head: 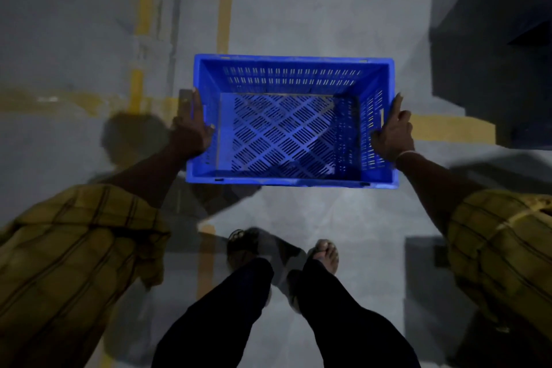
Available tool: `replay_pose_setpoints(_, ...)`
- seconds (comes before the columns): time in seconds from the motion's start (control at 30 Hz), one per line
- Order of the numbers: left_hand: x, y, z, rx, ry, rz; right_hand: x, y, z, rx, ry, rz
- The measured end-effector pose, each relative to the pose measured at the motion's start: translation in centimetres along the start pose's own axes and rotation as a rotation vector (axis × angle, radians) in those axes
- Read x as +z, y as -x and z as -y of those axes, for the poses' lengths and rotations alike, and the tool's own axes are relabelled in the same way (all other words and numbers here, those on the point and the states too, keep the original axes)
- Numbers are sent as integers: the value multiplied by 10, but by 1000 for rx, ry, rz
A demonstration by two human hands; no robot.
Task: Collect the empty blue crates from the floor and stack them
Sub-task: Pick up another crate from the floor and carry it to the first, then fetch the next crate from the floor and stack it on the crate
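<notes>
Blue crate (291, 121) hangs at frame centre above the floor (313, 18), long axis left-to-right; left hand (191, 125) and right hand (394, 131) grip its short ends, equally near.

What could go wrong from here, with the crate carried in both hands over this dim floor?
1. The left hand and right hand hold only the short ends of the blue crate, so it might slip or tilt.
2. The crate hides the floor ahead; the feet in open sandals could trip.
</notes>
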State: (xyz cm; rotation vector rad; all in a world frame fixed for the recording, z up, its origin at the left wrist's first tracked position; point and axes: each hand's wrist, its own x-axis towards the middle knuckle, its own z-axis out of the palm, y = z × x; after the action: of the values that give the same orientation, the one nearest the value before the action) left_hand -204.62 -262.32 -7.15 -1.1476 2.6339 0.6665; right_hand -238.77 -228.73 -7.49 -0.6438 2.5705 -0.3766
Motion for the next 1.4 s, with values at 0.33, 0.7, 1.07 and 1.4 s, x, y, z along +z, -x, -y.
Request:
replay_pose_setpoints(0.33, -97, 98, -87, -84, -47, 337, -100, 91, 54, 41, 142, 293)
replay_pose_setpoints(0.7, -277, 257, -226, 110, 178, 307, -293, 294, 105, 81, -133, 157)
replay_pose_setpoints(1.07, -303, 264, -279, 526, 119, 427, -319, 416, 100, 248, -389, -69)
replay_pose_setpoints(1.4, -303, 299, -305, 855, -34, 672, -273, 592, 128, 666, -588, -293)
